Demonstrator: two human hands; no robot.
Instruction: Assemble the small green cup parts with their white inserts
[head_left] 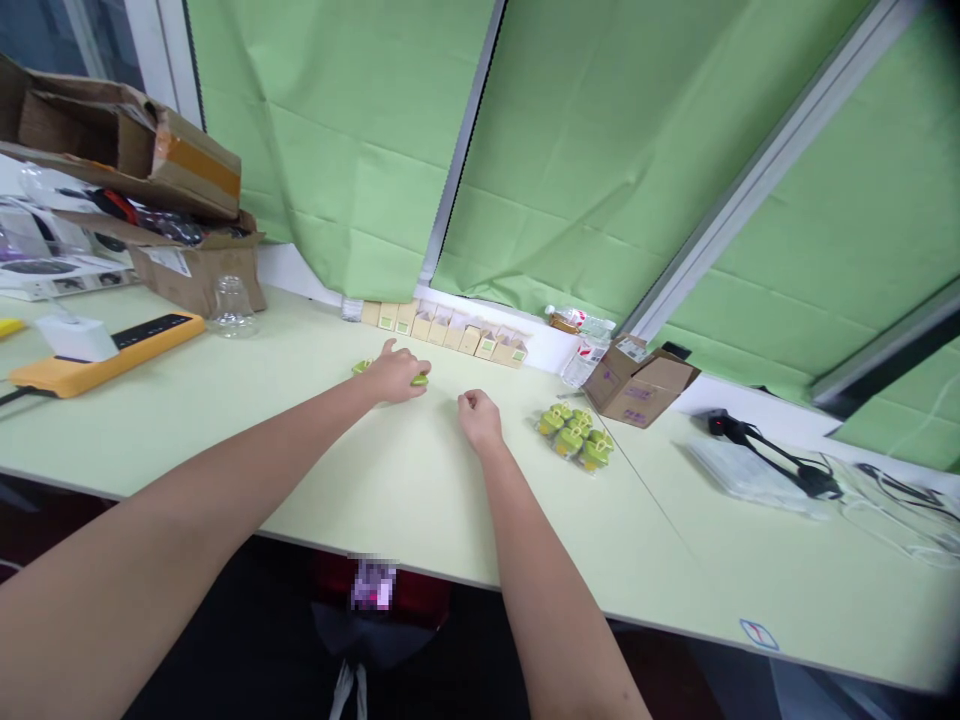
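My left hand (397, 376) is over the table left of centre, with its fingers curled over a small green item (420, 380). Another bit of green (362, 367) shows on the other side of that hand; the hand hides most of both. To its right, my right hand (481, 420) is closed just above the tabletop, and whatever its fingers hold, if anything, is hidden. Further right stands a group of small green-topped containers with yellowish lower parts (576, 437), several of them close together, apart from both hands.
Several small cardboard boxes (442, 328) line the table's back edge. Plastic bottles (581, 362) and an open carton (637, 382) are at the back right. A yellow power strip (150, 345), a clear jar (233, 308) and stacked cartons (199, 275) occupy the left; cables (795, 470) lie far right.
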